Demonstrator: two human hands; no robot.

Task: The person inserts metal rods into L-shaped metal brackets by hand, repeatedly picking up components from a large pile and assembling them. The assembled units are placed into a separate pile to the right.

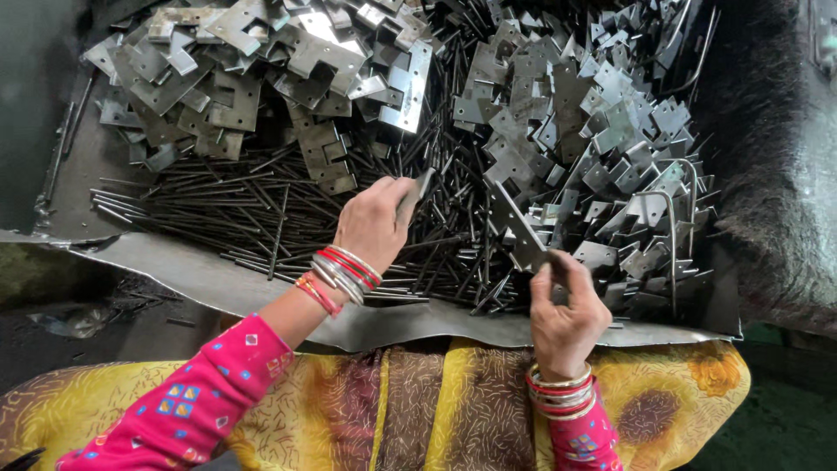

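While the left hand [377,222] grips a flat grey metal hinge leaf [421,187] over thin dark steel pins [218,214], the right hand's [567,310] fingers pinch one pin, seemingly mid-assembly.

1. I see a flat grey metal hinge plate [421,189] gripped at the fingertips of my left hand [375,222], tilted upward over the heap of thin dark steel pins [261,214].
2. A small dark metal piece [559,264], possibly a pin or a plate edge, is pinched in my right hand [567,318], just beside the pile of notched grey hinge plates [593,131].
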